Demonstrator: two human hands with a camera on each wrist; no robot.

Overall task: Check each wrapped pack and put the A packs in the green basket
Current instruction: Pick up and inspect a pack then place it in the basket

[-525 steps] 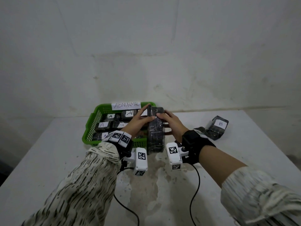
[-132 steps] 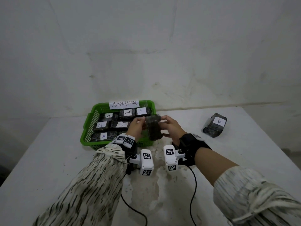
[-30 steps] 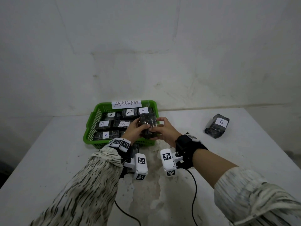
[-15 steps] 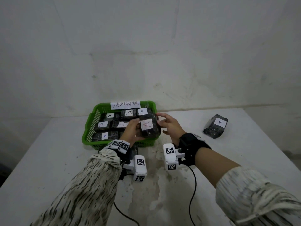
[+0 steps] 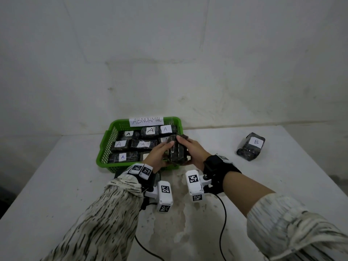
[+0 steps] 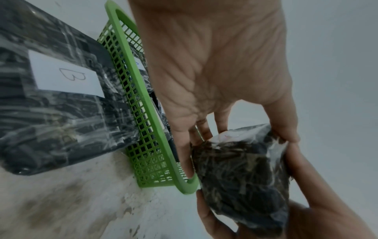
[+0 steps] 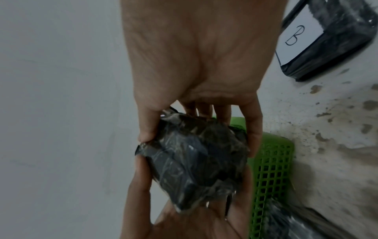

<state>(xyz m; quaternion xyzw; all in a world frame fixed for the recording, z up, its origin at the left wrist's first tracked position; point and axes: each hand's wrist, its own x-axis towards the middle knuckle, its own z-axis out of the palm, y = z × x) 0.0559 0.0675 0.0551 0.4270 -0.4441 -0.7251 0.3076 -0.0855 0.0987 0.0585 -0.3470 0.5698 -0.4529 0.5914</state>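
Held pack (image 5: 176,152) turned, "A" label now hidden, both hands (image 5: 194,153) gripping it over "ABNORMAL" basket (image 5: 105,147).

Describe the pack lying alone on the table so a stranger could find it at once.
Start at the green basket at the back of the white table, then look far to its right. There a dark wrapped pack lies alone on the tabletop. Its white label reads B, while the basket's packs read A.

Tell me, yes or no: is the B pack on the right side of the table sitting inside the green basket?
No: in the head view the B pack lies on the table, well apart from the green basket.
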